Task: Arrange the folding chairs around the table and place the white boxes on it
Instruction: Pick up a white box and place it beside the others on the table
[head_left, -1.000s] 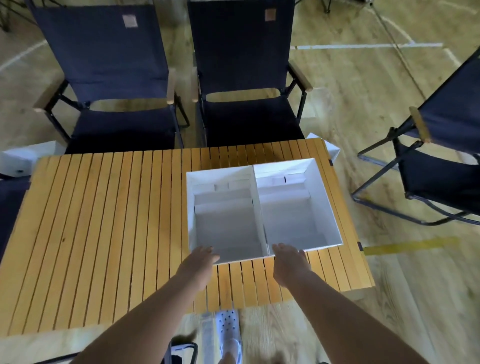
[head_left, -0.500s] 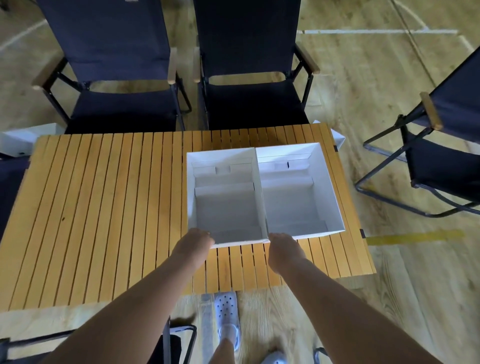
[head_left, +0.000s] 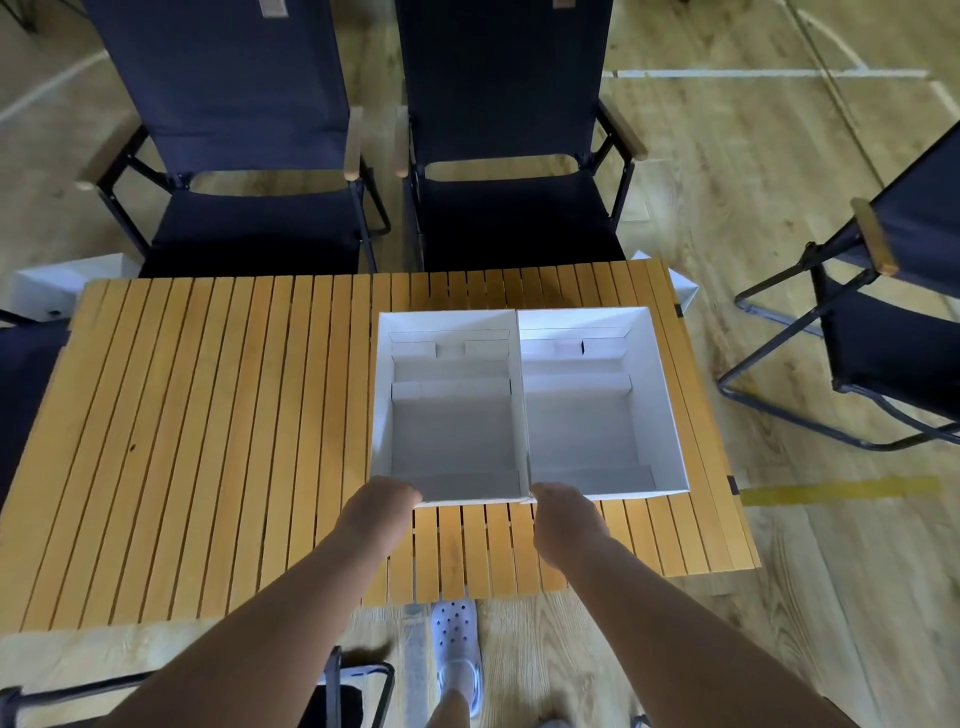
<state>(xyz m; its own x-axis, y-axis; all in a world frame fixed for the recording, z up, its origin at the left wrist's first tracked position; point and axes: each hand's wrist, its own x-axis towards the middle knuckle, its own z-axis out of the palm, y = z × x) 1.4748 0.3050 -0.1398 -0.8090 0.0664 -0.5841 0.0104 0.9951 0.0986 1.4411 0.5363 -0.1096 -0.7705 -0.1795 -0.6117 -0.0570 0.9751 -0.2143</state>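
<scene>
Two open white boxes stand side by side on the slatted wooden table (head_left: 218, 441), the left box (head_left: 449, 410) touching the right box (head_left: 597, 405). My left hand (head_left: 382, 506) grips the near wall of the left box at its left corner. My right hand (head_left: 563, 514) holds the same wall at the corner where the two boxes meet. The fingertips of both hands are hidden. Two navy folding chairs (head_left: 249, 156) (head_left: 511, 156) stand along the far side of the table, and a third chair (head_left: 893, 322) stands off to the right.
Another white box (head_left: 62, 288) lies on the floor past the table's far left corner, and one more (head_left: 683, 291) peeks out behind the far right corner. A dark chair frame (head_left: 332, 691) is beside my feet. Yellow tape (head_left: 836, 491) marks the floor on the right.
My hands have moved from just short of the left box onto its near wall. The box now sits squarer against the right box. The view has shifted slightly.
</scene>
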